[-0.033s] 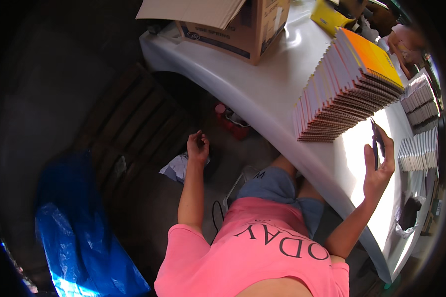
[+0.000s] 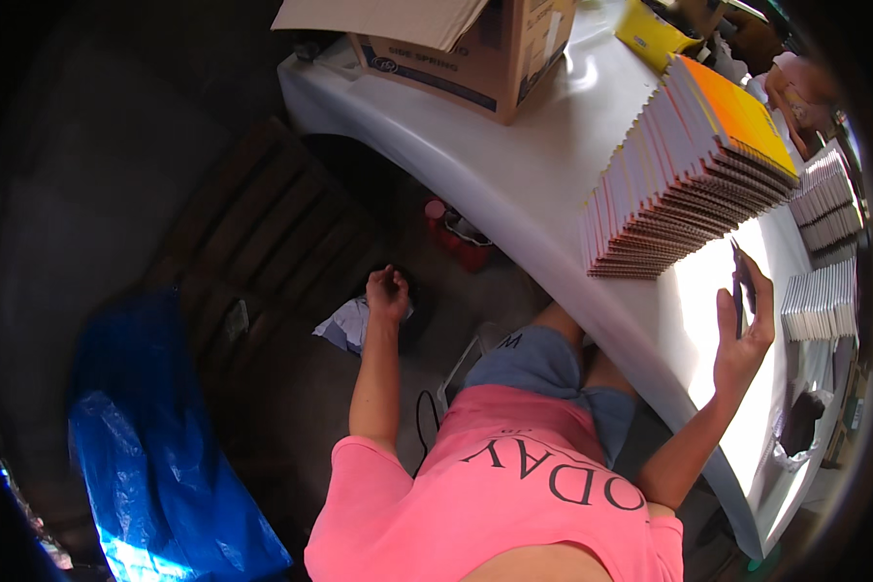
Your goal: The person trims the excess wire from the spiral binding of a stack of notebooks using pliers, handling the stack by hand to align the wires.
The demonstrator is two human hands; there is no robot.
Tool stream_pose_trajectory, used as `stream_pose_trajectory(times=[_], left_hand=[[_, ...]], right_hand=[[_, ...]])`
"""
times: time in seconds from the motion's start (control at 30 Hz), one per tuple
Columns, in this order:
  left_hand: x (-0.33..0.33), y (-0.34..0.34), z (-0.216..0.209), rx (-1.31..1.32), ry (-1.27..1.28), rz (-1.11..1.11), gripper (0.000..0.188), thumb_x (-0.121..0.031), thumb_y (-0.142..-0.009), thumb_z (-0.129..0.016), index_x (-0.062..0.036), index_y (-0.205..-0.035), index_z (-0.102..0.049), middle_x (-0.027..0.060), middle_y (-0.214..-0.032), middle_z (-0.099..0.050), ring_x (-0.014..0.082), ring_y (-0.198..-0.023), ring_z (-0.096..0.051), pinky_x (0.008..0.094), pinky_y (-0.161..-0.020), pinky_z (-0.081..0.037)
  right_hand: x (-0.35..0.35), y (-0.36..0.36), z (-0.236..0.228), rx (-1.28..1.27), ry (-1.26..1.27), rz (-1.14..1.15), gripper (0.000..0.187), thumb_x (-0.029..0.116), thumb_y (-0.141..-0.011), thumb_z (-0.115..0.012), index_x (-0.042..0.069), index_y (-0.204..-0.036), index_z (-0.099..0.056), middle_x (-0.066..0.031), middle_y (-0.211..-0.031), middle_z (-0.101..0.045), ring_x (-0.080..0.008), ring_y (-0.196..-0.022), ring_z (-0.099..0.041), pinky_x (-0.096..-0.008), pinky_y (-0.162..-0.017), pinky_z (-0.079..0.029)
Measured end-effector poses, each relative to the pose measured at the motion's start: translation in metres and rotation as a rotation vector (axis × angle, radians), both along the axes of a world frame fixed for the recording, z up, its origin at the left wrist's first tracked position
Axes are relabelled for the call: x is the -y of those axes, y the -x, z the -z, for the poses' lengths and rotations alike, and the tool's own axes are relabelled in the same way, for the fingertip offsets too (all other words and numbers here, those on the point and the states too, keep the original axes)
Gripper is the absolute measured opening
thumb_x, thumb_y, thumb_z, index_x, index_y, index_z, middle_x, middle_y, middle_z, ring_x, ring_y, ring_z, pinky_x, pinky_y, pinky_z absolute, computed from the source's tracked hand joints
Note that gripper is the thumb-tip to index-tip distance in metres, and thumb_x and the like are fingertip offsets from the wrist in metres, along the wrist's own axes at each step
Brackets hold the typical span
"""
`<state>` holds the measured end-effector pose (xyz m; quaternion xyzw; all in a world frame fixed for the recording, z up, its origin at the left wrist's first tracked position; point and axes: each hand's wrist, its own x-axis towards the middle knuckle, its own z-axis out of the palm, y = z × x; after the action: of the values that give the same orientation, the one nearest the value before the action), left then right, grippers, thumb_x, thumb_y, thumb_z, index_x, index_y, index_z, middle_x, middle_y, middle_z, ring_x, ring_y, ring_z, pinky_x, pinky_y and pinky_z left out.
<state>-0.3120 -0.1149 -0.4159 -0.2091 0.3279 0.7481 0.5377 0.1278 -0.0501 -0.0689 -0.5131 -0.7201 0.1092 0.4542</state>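
A tall stack of spiral-bound notebooks with an orange and yellow cover on top leans on the white table. Just to its near right is my right hand, closed around a slim dark pointed hand tool. The tool's tip points up toward the stack's lower edge and looks apart from it. Away from the table, my left hand is raised over the floor with its fingers curled in. Whether anything small is inside those fingers is hidden.
The white table curves along my right. On it stand an open cardboard box, a yellow container and more notebook stacks. Another person is at the far right. A blue plastic sheet and a wooden slatted piece lie left.
The view has shifted slightly, so the box and the notebook stack appear a little farther right. Both hands keep nearly the same pose, and the tool stays in my right hand.
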Motion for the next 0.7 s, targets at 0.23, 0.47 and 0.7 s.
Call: stream_pose_trajectory(times=[0.23,0.47,0.7], left_hand=[[0.003,0.0,-0.001,-0.25,0.553,-0.004,0.055,-0.05,-0.082,-0.061,-0.0071,-0.117,-0.057,0.0133,-0.113,-0.058,0.0289,-0.105,-0.055,0.0458,-0.096,-0.041],[-0.062,-0.033,-0.072,-1.227,0.303,0.11,0.066,-0.04,-0.086,-0.064,-0.0063,-0.137,-0.041,0.0123,-0.143,-0.033,0.0267,-0.131,-0.034,0.0411,-0.105,-0.031],[-0.112,-0.162,-0.279,-1.719,-0.769,-0.059,0.063,-0.044,-0.088,-0.059,-0.0066,-0.136,-0.044,0.0163,-0.146,-0.029,0.0302,-0.135,-0.03,0.0443,-0.109,-0.024]], right_hand=[[0.009,-0.026,0.022,0.063,0.096,0.056,0.042,0.013,-0.085,-0.064,0.002,-0.125,-0.054,-0.0099,-0.113,-0.058,-0.021,-0.107,-0.055,-0.0353,-0.093,-0.043],[0.032,-0.031,0.04,-0.048,0.148,0.053,0.044,0.011,-0.082,-0.062,0.002,-0.124,-0.053,-0.0118,-0.114,-0.057,-0.024,-0.109,-0.052,-0.0378,-0.099,-0.036],[0.04,0.013,0.05,0.256,0.061,0.048,0.044,0.026,-0.081,-0.068,0.014,-0.123,-0.06,-0.0111,-0.111,-0.053,-0.027,-0.103,-0.051,-0.0408,-0.093,-0.033]])
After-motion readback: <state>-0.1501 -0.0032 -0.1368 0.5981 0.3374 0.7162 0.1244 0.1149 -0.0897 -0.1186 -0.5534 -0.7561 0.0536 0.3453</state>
